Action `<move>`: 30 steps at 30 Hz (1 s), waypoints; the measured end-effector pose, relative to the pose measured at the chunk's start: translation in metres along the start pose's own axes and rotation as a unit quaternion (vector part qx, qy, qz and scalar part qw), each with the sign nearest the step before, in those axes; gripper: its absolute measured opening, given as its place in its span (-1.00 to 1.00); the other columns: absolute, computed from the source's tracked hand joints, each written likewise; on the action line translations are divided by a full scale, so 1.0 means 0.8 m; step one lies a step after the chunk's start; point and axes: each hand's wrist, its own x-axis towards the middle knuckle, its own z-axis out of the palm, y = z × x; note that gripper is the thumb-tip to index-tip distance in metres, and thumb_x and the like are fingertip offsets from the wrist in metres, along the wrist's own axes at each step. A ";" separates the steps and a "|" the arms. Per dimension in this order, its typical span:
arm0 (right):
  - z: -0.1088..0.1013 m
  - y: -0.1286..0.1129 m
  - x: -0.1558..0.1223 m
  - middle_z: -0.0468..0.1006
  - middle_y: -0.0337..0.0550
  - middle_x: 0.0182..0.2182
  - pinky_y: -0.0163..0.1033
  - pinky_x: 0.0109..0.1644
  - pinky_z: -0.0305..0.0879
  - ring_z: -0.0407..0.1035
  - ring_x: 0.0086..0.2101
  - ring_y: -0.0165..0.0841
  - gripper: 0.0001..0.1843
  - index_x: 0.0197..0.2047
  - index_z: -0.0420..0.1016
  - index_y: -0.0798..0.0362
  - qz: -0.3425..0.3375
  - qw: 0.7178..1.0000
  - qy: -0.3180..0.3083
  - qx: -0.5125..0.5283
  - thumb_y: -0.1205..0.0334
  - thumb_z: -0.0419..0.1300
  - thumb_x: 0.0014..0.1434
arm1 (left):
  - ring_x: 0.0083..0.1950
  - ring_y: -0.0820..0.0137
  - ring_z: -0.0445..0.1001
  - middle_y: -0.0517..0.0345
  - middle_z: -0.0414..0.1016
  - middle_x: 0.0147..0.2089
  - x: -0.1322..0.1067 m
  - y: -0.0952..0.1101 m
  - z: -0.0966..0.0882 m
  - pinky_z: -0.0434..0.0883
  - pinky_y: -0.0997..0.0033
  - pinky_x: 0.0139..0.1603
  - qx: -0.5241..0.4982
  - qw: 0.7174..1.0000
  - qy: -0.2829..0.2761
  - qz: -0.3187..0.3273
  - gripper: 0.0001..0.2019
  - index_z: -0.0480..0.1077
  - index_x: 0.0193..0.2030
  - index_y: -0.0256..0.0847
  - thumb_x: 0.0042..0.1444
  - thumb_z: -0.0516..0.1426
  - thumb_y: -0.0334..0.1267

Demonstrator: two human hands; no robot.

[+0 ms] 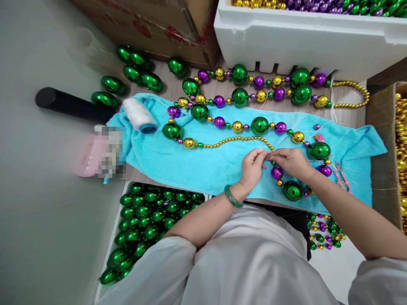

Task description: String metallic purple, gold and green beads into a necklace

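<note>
From the head view I have both hands together over the right half of the worktop, closer to its near edge than its far one. Left hand and right hand meet fingertip to fingertip, pinched on the bead strand where its small gold run and its large-bead run come together; whether bead or thread sits in the pinch is too small for me to tell.

The relation I go by is this: the strand lies on the blue towel as a long loop, its long axis running between the worktop's left and right edges, most of it off to the left of my hands and toward the far edge. The gold run leads away leftward, past the far side of the left hand. The right hand sits over the loop's right-hand bend, so I judge it nearer the large beads there. A second strand lies beyond, along the far edge.
</note>
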 end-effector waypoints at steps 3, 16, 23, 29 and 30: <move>0.000 0.002 0.002 0.58 -0.23 -0.53 -0.31 -0.42 0.18 0.34 -0.53 -0.40 -0.76 -0.31 0.64 0.02 0.010 1.000 -0.003 0.018 0.10 0.19 0.14 | -0.34 0.51 0.43 0.14 0.52 -0.26 -0.004 0.004 0.000 0.43 0.47 -0.25 -0.025 0.998 -0.009 0.061 -0.80 0.39 -0.28 -0.22 0.22 0.07 -0.14; -0.031 0.004 0.005 0.11 -0.47 -0.63 -0.35 -0.53 -0.09 -0.02 -0.61 -0.49 -0.71 -0.15 0.28 0.06 0.045 0.960 -0.121 0.247 0.14 0.14 0.05 | -0.62 0.56 0.03 0.38 0.06 -0.60 0.041 0.035 0.004 0.15 0.49 -0.57 -0.121 0.973 -0.192 0.043 -0.76 0.25 -0.32 -0.14 0.17 0.10 -0.02; -0.021 0.001 0.017 0.07 -0.53 -0.74 -0.37 -0.59 -0.24 -0.14 -0.70 -0.57 -0.79 -0.34 0.26 0.04 0.114 0.948 -0.071 0.288 0.28 0.15 -0.13 | -0.50 0.55 0.11 0.31 0.14 -0.55 0.043 0.024 0.006 0.15 0.47 -0.42 0.078 0.957 -0.245 0.132 -0.82 0.23 -0.47 -0.22 0.15 0.03 -0.27; -0.024 -0.008 0.022 0.12 -0.50 -0.77 -0.38 -0.62 -0.26 -0.12 -0.71 -0.60 -0.83 -0.44 0.27 0.05 0.160 0.944 -0.042 0.286 0.34 0.19 -0.16 | -0.44 0.51 0.16 0.30 0.15 -0.54 0.046 0.020 0.007 0.17 0.49 -0.36 0.161 0.949 -0.233 0.142 -0.80 0.21 -0.49 -0.22 0.17 0.00 -0.29; -0.027 -0.008 0.021 0.14 -0.50 -0.76 -0.38 -0.62 -0.24 -0.09 -0.71 -0.59 -0.80 -0.42 0.28 0.05 0.169 0.940 -0.040 0.293 0.34 0.21 -0.16 | -0.45 0.52 0.16 0.31 0.15 -0.55 0.049 0.018 0.007 0.16 0.50 -0.38 0.164 0.950 -0.231 0.132 -0.80 0.21 -0.49 -0.22 0.17 0.01 -0.29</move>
